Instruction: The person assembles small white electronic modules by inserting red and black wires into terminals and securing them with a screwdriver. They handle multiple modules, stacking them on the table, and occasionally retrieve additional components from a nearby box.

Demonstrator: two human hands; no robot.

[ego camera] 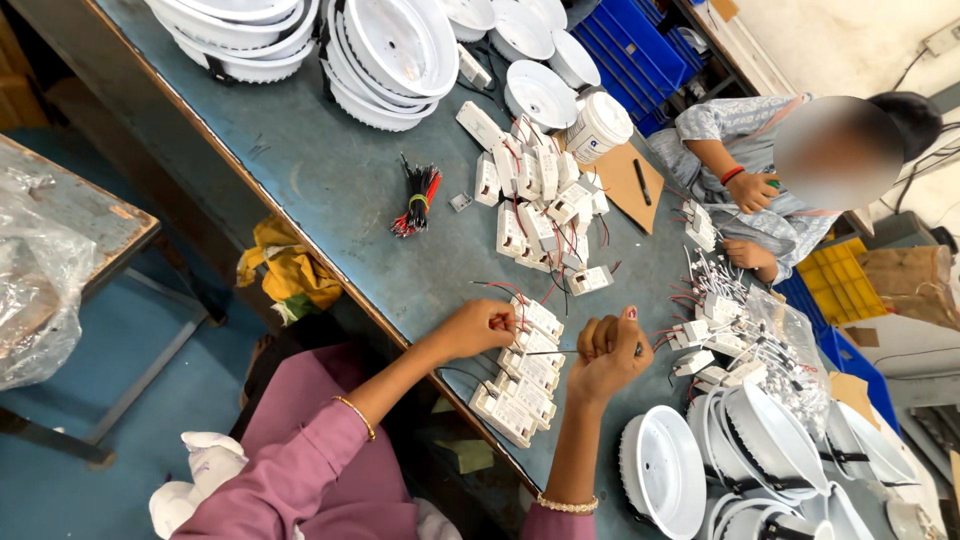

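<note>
Driver boxes (pixel 520 385) on table (pixel 330 180); wire bundle (pixel 418 200) behind.

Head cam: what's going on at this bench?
A person in a pink sleeve works on small white driver boxes lined up at the table edge. The left hand pinches a box's wires; the right hand grips a thin tool. Across the table a co-worker handles similar boxes. White lamp housings are stacked nearby.

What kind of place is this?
Probably a small workshop where lamps get put together: stacks of white round lamp housings, a pile of small white wired driver boxes, and a bundle of red and black wires.
</note>
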